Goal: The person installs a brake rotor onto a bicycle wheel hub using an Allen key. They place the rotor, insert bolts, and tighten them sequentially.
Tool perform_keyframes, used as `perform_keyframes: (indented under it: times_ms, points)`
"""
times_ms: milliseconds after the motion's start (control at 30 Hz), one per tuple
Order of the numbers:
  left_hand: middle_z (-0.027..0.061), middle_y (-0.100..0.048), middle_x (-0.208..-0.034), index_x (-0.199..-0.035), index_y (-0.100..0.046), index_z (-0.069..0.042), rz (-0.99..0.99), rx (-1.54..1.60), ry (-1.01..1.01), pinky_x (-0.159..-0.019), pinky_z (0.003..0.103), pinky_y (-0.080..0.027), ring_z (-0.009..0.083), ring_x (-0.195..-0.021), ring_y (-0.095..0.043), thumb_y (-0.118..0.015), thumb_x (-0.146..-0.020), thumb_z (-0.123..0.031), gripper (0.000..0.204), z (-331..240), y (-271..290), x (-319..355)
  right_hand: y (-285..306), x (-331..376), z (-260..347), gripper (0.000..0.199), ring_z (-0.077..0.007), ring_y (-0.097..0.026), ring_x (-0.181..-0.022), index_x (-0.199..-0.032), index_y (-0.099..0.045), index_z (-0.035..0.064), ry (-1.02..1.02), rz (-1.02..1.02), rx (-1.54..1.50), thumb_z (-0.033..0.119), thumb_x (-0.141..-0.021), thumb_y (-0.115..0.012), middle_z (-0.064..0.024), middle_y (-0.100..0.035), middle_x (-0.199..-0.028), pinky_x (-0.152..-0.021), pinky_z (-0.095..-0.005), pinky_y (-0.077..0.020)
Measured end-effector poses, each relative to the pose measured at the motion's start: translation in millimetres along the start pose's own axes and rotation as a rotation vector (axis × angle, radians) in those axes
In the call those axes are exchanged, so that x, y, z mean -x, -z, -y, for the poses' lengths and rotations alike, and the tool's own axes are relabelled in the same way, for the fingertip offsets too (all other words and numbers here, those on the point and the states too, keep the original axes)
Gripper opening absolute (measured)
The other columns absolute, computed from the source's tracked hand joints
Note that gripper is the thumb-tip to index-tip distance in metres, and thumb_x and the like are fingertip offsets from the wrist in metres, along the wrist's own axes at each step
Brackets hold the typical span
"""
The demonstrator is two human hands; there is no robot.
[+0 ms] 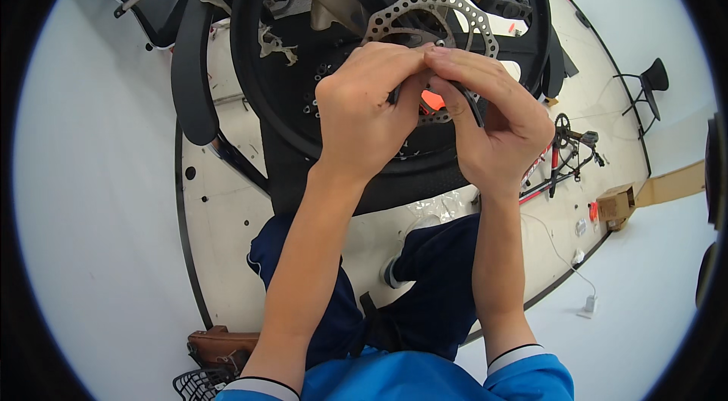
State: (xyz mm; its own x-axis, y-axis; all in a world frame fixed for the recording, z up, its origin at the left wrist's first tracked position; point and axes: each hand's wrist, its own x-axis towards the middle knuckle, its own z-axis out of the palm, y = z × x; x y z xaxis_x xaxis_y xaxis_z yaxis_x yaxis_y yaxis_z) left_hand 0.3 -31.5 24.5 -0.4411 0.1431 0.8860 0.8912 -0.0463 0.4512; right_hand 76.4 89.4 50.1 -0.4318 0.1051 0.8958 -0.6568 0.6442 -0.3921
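Both my hands meet at the fingertips over the perforated metal brake disc (485,20) of a black wheel (244,45). My left hand (371,101) is closed, its fingers curled inward at the disc's lower side; what it grips is hidden. My right hand (497,109) is also closed, with thumb and fingers around a slim black bar-like piece (470,103). Most of that piece is covered by the fingers. Between the hands shows a bright orange-red patch (433,100), too covered to name.
The wheel rests over a black office chair with an armrest (193,75). Small metal parts (311,108) lie on the dark seat. To the right are a bicycle frame with a crank (563,132), a cardboard box (616,205) and a white plug (589,305) with its cable on the floor.
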Motion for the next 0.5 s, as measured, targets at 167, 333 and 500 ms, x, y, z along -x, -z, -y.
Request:
perform_keyframes:
  times_ms: [167, 333, 500]
  points:
    - [0.0130, -0.076, -0.093, -0.102, -0.075, 0.002, 0.043, 0.020, -0.010, -0.074, 0.026, -0.056, 0.0203, -0.082, -0.072, -0.072, -0.078, 0.010, 0.025, 1.5, 3.5, -1.6, -3.2, 2.5, -0.8, 0.030, -0.0235, -0.075, -0.091, -0.098, -0.077, -0.0011, -0.007, -0.049, 0.041, -0.016, -0.073, -0.073, -0.0118, -0.077, -0.095, -0.083, -0.0292, -0.0585]
    - [0.0110, -0.075, -0.091, -0.103, -0.076, 0.001, -0.062, 0.121, 0.147, -0.071, 0.023, -0.051, 0.0157, -0.077, -0.068, -0.070, -0.086, 0.004, 0.019, 1.7, 22.1, -8.4, 33.2, -28.8, 6.1, 0.025, -0.0170, -0.072, -0.080, -0.100, -0.078, -0.0015, 0.043, -0.120, 0.143, -0.013, -0.078, -0.076, -0.0111, -0.076, -0.091, -0.070, -0.0246, -0.0562]
    - [0.0075, -0.072, -0.084, -0.097, -0.078, -0.003, -0.040, 0.027, 0.152, -0.062, 0.025, -0.050, 0.0167, -0.071, -0.065, -0.078, -0.080, 0.000, 0.017, 3.6, 23.1, -8.4, 49.6, -62.8, -11.2, 0.025, -0.0195, -0.069, -0.072, -0.097, -0.080, 0.0042, 0.297, 0.522, 0.479, -0.005, -0.074, -0.077, -0.0069, -0.070, -0.085, -0.061, -0.0263, -0.0549]
